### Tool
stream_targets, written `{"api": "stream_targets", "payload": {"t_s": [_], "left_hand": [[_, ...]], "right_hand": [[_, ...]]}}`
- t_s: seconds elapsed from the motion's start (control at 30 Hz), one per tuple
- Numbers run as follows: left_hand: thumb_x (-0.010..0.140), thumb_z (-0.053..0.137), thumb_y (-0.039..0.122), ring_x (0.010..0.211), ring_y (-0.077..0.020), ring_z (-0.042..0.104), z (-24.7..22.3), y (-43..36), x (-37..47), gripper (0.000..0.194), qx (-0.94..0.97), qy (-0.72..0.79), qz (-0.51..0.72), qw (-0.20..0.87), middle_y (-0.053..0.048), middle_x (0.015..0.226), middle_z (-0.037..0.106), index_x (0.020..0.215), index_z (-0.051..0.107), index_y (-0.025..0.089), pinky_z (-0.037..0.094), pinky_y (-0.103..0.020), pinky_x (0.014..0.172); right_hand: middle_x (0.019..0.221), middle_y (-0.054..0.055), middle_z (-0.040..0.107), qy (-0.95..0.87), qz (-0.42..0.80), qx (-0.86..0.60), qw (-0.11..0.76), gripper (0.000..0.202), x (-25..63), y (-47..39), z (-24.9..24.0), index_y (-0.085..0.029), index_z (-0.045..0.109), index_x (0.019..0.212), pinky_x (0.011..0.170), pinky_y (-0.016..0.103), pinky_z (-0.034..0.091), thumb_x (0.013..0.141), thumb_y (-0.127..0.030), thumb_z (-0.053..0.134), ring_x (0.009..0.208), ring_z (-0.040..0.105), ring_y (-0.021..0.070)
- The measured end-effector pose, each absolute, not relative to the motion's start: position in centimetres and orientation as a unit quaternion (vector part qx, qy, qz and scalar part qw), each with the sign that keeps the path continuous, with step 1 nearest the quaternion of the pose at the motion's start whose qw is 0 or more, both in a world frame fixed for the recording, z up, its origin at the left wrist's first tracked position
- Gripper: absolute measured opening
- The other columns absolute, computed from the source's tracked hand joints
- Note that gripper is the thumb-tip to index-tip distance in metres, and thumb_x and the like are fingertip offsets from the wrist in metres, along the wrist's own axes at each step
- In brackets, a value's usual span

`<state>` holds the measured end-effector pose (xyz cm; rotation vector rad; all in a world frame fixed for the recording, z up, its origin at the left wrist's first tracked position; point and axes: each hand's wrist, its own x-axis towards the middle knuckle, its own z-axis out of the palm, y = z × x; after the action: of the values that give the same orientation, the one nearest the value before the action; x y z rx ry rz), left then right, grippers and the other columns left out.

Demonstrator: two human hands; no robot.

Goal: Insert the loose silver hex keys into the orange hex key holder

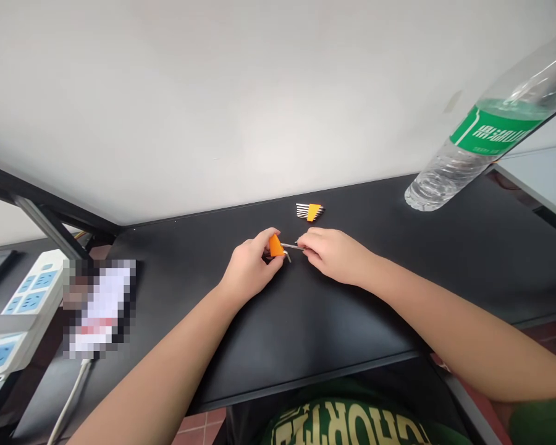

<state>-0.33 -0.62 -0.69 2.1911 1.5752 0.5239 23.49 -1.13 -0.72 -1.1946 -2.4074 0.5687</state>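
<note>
Between thumb and fingers, my left hand (pixel 251 264) grips an orange hex key holder (pixel 275 245) above the middle of the black table. A short bent hex key (pixel 288 255) sticks out of the holder's right side. My right hand (pixel 330 253) pinches a longer silver hex key (pixel 293 246) whose other end meets the holder; whether it sits inside a slot I cannot tell. Just behind my hands lies a second orange holder (pixel 314 212) with several hex keys in it, flat on the table.
A large water bottle (pixel 484 133) with a green label stands at the back right. On the left are a blurred-out device (pixel 102 309) with a white cable (pixel 69 398) and a white power strip (pixel 25 309). A pale wall (pixel 241 105) rises behind the black table (pixel 315 327).
</note>
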Motion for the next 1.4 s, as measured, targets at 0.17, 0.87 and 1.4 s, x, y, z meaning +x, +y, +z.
{"api": "stream_targets", "payload": {"t_s": [0.17, 0.87, 1.4], "left_hand": [[0.084, 0.065, 0.033, 0.083, -0.0156, 0.069, -0.9, -0.6, -0.4, 0.045, 0.778, 0.561, 0.198, 0.203, 0.003, 0.09, 0.073, 0.129, 0.06, 0.028, 0.057, -0.031, 0.085], [0.089, 0.065, 0.022, 0.091, -0.0181, 0.071, -1.0, -1.2, 0.1, 0.033, 0.887, 0.376, 0.264, -0.032, -0.003, 0.096, 0.074, 0.121, 0.06, 0.021, 0.059, -0.033, 0.095], [0.085, 0.067, 0.02, 0.081, -0.0181, 0.07, -1.6, -0.7, -0.4, 0.04, 0.868, 0.442, 0.227, -0.02, 0.0, 0.087, 0.073, 0.125, 0.061, 0.021, 0.061, -0.035, 0.089]], "right_hand": [[0.104, 0.008, 0.064, -0.871, 0.198, -0.4, 0.204, 0.023, 23.8, -1.0, -0.6, -0.017, 0.069, 0.109, 0.074, 0.029, 0.042, 0.1, -0.011, 0.05, 0.084, 0.058, 0.0166], [0.063, -0.004, 0.059, -0.468, 0.726, -0.38, 0.33, 0.03, 21.1, -1.2, -1.1, -0.018, 0.058, 0.086, 0.042, 0.02, 0.037, 0.08, -0.035, 0.083, 0.049, 0.049, 0.0083], [0.097, 0.007, 0.067, -0.808, 0.276, -0.465, 0.233, 0.014, 23.3, -0.6, -1.2, -0.017, 0.064, 0.095, 0.064, 0.029, 0.045, 0.099, -0.028, 0.056, 0.072, 0.061, 0.0142]]}}
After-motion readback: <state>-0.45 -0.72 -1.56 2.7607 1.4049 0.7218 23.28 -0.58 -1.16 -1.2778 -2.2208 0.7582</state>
